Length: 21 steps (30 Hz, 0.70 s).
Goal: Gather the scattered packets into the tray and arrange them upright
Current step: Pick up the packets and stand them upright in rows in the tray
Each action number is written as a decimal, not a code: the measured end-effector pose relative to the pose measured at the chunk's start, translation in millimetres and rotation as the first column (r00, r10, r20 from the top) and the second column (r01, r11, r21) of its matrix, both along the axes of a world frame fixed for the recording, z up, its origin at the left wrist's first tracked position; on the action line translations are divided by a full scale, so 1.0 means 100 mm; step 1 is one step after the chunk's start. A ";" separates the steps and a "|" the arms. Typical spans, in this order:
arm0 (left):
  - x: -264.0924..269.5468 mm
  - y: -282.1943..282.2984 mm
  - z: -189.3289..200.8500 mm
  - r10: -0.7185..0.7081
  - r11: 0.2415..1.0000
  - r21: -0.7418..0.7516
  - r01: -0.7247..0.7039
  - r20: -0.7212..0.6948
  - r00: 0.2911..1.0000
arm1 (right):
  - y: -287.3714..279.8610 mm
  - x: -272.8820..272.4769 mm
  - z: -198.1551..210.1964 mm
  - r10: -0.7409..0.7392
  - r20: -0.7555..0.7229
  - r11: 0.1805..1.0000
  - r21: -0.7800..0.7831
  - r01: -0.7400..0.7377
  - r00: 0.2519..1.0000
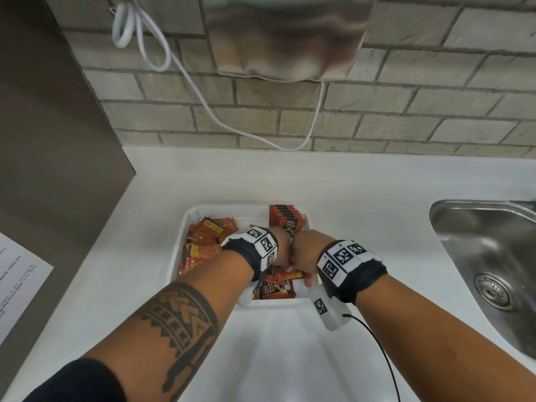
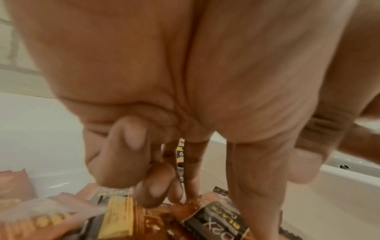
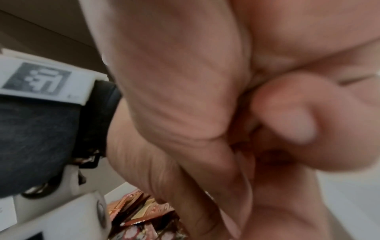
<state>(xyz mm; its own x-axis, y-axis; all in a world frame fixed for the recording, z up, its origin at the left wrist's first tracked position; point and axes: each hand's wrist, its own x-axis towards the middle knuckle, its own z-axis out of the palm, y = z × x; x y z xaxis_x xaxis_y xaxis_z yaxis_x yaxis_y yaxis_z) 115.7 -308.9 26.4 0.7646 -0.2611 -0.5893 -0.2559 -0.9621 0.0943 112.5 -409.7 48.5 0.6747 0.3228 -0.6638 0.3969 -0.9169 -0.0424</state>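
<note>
Red packets (image 1: pixel 203 250) heaped flat in the left and near parts of the white tray (image 1: pixel 226 206), with an upright row (image 1: pixel 285 217) begun at its far right corner. Left hand (image 1: pixel 282 243) low in the tray, fingers (image 2: pixel 123 154) curled, pinching one packet (image 2: pixel 180 155) on edge. Right hand (image 1: pixel 304 250) just beside, fingers curled, hold impossible to tell. Best to square the packet's bottom edge, lift over the heap, seat against the row. Mind the tray's right wall; bare table (image 1: pixel 362 198) beyond, well short of the sink (image 1: pixel 478 256).
</note>
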 end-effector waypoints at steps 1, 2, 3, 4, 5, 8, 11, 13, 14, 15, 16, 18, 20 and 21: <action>0.00 -0.02 0.01 -0.010 1.000 0.017 0.010 -0.008 1.000 | -0.01 -0.02 0.02 0.018 -0.030 0.999 -0.031 -0.019 0.999; 0.00 -0.03 0.01 -0.019 0.999 0.034 0.020 -0.013 1.000 | -0.03 -0.02 0.02 0.020 -0.029 0.999 -0.029 -0.021 0.999; 0.00 -0.04 0.01 -0.024 0.998 0.049 0.025 -0.018 1.000 | -0.05 -0.03 0.01 -0.006 -0.018 1.000 -0.015 0.006 1.000; -0.01 -0.04 0.00 -0.027 0.998 0.060 0.028 -0.017 0.999 | -0.06 -0.01 -0.01 -0.040 0.006 0.999 0.015 0.040 0.999; -0.02 -0.05 0.01 -0.027 0.998 0.062 0.028 -0.018 0.999 | -0.09 0.00 -0.03 -0.076 0.043 0.996 0.055 0.074 0.996; -0.03 -0.07 0.01 -0.027 0.997 0.068 0.029 -0.024 0.999 | -0.13 0.06 -0.02 -0.139 0.092 0.986 0.110 0.128 0.986; -0.04 -0.10 0.05 -0.022 0.998 0.060 0.024 -0.023 0.999 | -0.17 0.07 0.04 -0.095 0.104 0.991 0.107 0.083 0.990; -0.05 -0.12 0.08 -0.027 0.998 0.057 0.028 -0.015 1.000 | -0.19 0.08 0.04 -0.112 0.122 0.987 0.131 0.096 0.986; -0.04 -0.12 0.09 -0.032 0.998 0.056 0.033 -0.013 0.999 | -0.20 0.08 0.05 -0.115 0.130 0.986 0.137 0.097 0.985; -0.05 -0.13 0.08 -0.039 0.997 0.060 0.040 -0.015 0.999 | -0.20 0.08 0.06 -0.106 0.133 0.987 0.134 0.088 0.985; -0.05 -0.13 0.07 -0.045 0.997 0.068 0.046 -0.016 0.999 | -0.20 0.08 0.06 -0.091 0.134 0.989 0.128 0.074 0.987; -0.07 -0.13 0.06 -0.046 0.997 0.066 0.046 -0.012 0.999 | -0.20 0.09 0.05 -0.091 0.128 0.988 0.133 0.074 0.988; -0.08 -0.11 0.10 -0.050 0.997 0.053 0.051 -0.004 0.999 | -0.19 0.11 0.04 -0.103 0.123 0.986 0.144 0.084 0.987; -0.08 -0.09 0.13 -0.054 0.997 0.047 0.054 0.000 0.999 | -0.19 0.12 0.03 -0.109 0.121 0.985 0.145 0.091 0.987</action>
